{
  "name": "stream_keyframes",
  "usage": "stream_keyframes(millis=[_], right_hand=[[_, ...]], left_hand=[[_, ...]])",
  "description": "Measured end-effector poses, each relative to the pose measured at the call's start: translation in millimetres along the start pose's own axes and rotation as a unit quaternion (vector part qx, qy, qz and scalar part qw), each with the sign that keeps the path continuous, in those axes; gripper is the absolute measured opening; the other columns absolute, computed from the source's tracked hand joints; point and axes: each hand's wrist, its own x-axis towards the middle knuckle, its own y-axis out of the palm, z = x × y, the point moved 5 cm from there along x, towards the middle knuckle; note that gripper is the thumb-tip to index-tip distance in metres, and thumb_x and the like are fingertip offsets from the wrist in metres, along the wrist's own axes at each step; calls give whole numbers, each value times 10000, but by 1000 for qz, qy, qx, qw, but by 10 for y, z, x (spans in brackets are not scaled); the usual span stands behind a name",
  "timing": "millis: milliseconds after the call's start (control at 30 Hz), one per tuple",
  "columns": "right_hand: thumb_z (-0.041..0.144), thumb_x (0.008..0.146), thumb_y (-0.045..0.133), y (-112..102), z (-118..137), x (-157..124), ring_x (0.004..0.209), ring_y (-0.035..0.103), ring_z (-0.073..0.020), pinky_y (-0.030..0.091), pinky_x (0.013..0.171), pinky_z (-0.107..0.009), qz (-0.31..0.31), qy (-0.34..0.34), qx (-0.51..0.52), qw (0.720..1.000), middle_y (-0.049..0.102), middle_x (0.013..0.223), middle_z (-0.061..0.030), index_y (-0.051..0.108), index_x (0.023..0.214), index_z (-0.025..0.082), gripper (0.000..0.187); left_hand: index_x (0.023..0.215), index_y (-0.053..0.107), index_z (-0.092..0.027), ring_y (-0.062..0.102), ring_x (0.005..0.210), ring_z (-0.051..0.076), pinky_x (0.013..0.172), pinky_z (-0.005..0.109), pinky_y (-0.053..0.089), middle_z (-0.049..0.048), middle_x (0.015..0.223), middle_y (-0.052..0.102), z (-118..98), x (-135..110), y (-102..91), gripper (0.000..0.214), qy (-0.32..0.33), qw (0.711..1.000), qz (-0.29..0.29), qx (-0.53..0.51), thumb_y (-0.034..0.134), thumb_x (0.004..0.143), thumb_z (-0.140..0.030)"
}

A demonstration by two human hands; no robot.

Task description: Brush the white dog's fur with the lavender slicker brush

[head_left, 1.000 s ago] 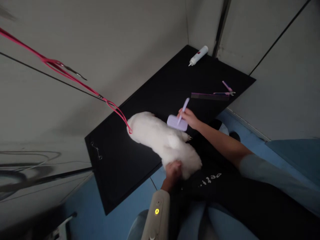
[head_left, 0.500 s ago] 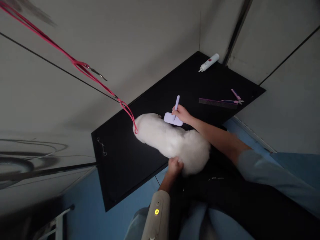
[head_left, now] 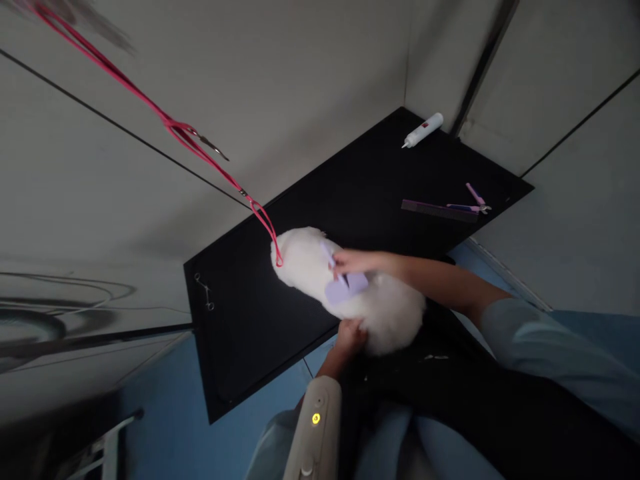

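Note:
A fluffy white dog (head_left: 395, 317) is on a black grooming table (head_left: 240, 340), its face out of view. Around its far left end runs a pink grooming loop (head_left: 270, 229). My right hand (head_left: 345, 261) is closed round the handle of a lavender slicker brush (head_left: 346, 288), blurred by motion. The brush head lies over the dog's back. Low on the dog's near side, my left hand (head_left: 352, 333) has its fingers curled in against the fur. Whether it grips fur or a leg is hidden.
Scissors (head_left: 205, 292) lie at the table's left end. To the right are a metal comb (head_left: 440, 211), pink-and-purple nail clippers (head_left: 477, 200) and a white bottle (head_left: 423, 131) with a nozzle. A beige device (head_left: 315, 433) with a yellow light is at the bottom, before me. A wall borders the table's far side.
My right hand has brought the brush from beyond the dog's far side, toward me and onto its back. The left hand stays at the dog's near side. The view has shifted slightly.

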Motion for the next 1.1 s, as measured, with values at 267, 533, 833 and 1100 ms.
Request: stream_keyframes(millis=[267, 533, 833, 1100], right_hand=[[235, 786, 782, 209, -117, -228, 652, 654, -150, 561, 611, -274, 64, 135, 176, 973, 674, 693, 9, 606, 764, 228, 178], [91, 600, 839, 375, 264, -11, 593, 618, -142, 508, 579, -249, 359, 115, 37, 925, 665, 618, 37, 633, 699, 173, 243], [34, 731, 720, 519, 538, 656, 699, 638, -137, 521, 712, -248, 317, 85, -95, 940, 679, 716, 18, 642, 768, 150, 145], [78, 865, 610, 478, 669, 848, 747, 604, -128, 480, 732, -260, 235, 47, -155, 958, 695, 835, -8, 669, 925, 141, 105]], left_hand=[[873, 725, -177, 679, 670, 196, 744, 321, 584, 72, 765, 746, -146, 110, -1, 194, -1, 998, 59, -16, 571, 756, -158], [719, 670, -199, 703, 738, 197, 786, 318, 600, 53, 750, 735, -152, -37, -63, 244, 31, 987, 55, -147, 498, 687, -30], [914, 788, -195, 708, 1103, 276, 1088, 415, 522, 89, 1043, 785, -159, -132, -99, 406, 13, 971, 72, -226, 519, 649, -46], [1027, 831, -291, 675, 1197, 347, 1141, 516, 468, 103, 1200, 758, -156, -136, -89, 465, -22, 958, 131, -254, 552, 669, -186]])
